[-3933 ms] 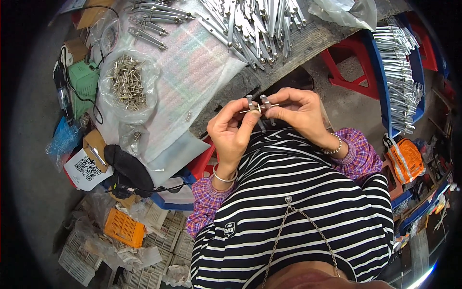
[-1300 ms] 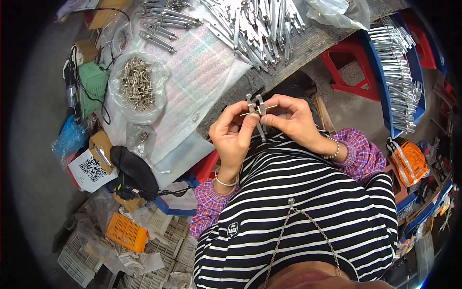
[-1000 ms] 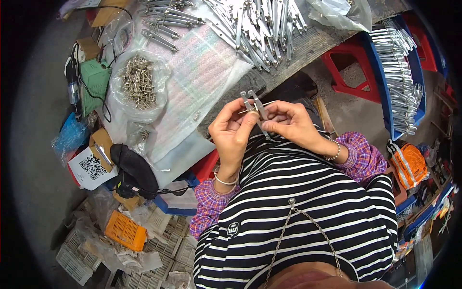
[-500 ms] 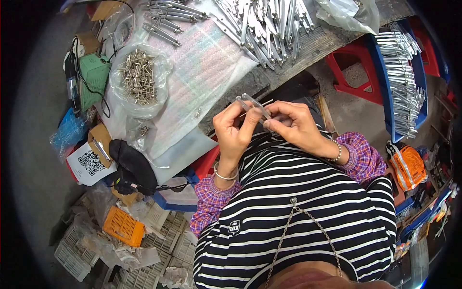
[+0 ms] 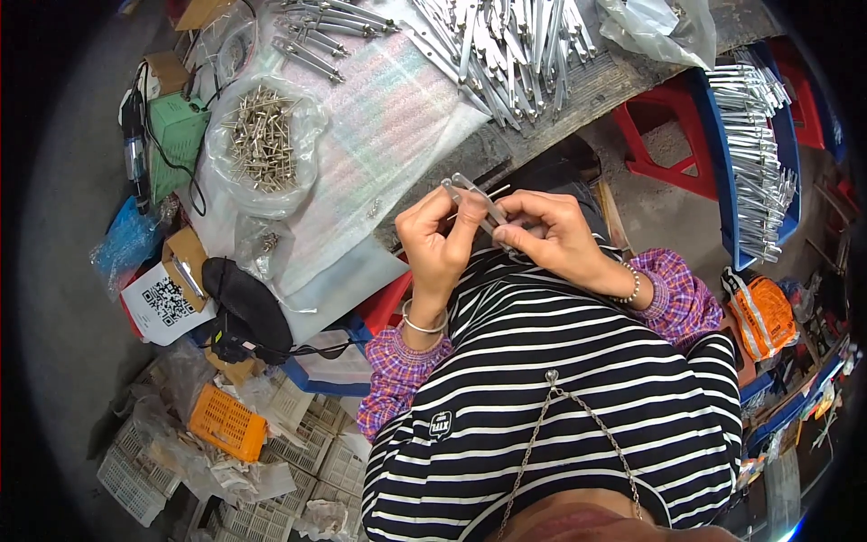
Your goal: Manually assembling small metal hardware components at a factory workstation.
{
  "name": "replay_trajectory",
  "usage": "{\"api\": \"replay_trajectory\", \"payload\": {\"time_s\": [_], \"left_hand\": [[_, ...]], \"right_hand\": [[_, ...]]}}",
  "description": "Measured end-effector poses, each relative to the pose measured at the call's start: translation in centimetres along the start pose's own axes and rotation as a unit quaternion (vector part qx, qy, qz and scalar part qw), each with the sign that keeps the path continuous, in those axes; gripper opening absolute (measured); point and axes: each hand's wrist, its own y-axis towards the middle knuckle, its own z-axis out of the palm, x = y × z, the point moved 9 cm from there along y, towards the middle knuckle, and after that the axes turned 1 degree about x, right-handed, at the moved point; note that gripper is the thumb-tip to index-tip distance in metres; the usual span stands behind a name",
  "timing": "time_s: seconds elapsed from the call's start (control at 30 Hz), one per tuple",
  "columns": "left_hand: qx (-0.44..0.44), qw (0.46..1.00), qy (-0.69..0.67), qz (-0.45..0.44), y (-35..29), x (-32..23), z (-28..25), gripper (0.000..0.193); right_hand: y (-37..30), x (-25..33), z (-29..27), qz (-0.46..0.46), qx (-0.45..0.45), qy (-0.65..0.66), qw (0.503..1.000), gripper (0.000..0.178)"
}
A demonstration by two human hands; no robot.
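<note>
Two slim grey metal bars (image 5: 474,191) with rounded ends are held together in front of my striped shirt, just off the table edge. My left hand (image 5: 433,242) is closed on them, its thumb pressed along their side. My right hand (image 5: 557,237) is also closed, its thumb and fingers pinching at the bars' lower right part. A thin pin (image 5: 498,191) sticks out between the hands; which hand grips it I cannot tell. Beyond the hands lies a heap of similar metal bars (image 5: 510,59) on the table.
On the table's left, a clear plastic bag (image 5: 312,135) holds many small metal pins. A green box (image 5: 176,144) and a dark power screwdriver (image 5: 135,158) are beside it. At right, a blue crate (image 5: 720,172) full of bars stands near a red stool (image 5: 664,163).
Both hands keep their hold with only a slight shift. The bars stand a little higher between the left fingers, and the whole view has moved slightly.
</note>
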Motion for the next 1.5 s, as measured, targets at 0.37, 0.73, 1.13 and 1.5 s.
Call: {"api": "replay_trajectory", "payload": {"time_s": [0.37, 0.73, 1.13, 1.5], "left_hand": [[0.034, 0.986, -0.149, -0.060, -0.7, 0.3, 0.8, 0.016], [0.001, 0.991, -0.134, -0.005, -1.5, -1.1, 0.0, 0.016], [-0.042, 0.992, -0.094, 0.067, -1.7, -1.2, -1.1, 0.017], [-0.202, 0.951, -0.232, 0.030, -1.8, 0.7, -9.9, 0.020]], "right_hand": [[0.3, -0.4, -1.1, 0.032, -0.047, 0.035, 0.998, 0.022], [1.2, 4.0, -0.7, -0.076, -0.046, -0.085, 0.992, 0.019], [1.5, 4.2, -0.2, -0.090, -0.031, -0.096, 0.991, 0.021], [5.2, 13.5, 0.4, -0.361, -0.095, -0.399, 0.837, 0.023]]}}
